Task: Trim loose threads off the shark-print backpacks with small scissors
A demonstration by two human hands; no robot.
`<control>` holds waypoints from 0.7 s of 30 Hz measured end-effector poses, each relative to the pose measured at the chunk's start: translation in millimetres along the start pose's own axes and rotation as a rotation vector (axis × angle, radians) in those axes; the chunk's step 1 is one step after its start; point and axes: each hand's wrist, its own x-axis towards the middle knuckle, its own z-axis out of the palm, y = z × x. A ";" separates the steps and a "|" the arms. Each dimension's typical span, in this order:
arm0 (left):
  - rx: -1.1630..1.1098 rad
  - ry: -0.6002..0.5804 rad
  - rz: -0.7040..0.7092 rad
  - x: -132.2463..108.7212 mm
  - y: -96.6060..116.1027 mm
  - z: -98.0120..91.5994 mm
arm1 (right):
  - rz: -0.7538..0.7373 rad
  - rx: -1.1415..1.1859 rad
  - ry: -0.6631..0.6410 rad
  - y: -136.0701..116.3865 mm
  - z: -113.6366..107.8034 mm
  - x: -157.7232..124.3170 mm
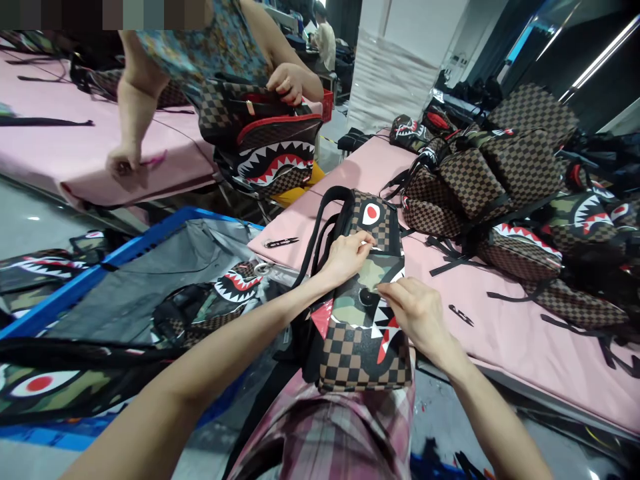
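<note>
A brown checkered backpack [367, 333] with a shark-mouth print and camouflage panel lies across my lap and the edge of the pink table [500, 333]. My left hand [345, 257] pinches at its upper front, fingers closed on something small and white near the eye print. My right hand [417, 313] rests on the camouflage part with fingers pinched at the fabric. Black straps [320, 227] loop off the bag's left side.
A heap of similar backpacks [500, 180] fills the table's right. Small thread snips [281, 243] and another black tool [461, 315] lie on the pink surface. A blue bin [150, 233] with bags stands left. Another person [210, 47] handles a backpack [275, 157] behind.
</note>
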 end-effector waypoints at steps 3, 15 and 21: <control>0.002 -0.002 -0.015 -0.5 1.2 -0.9 | -0.039 -0.019 -0.004 -2.2 9.1 8.3; -0.061 0.019 -0.008 0.0 -2.2 -1.7 | 0.210 0.386 0.078 1.3 2.9 -4.2; -0.053 0.018 -0.001 -1.3 -1.5 -1.9 | 0.146 0.385 -0.064 3.0 9.2 -6.9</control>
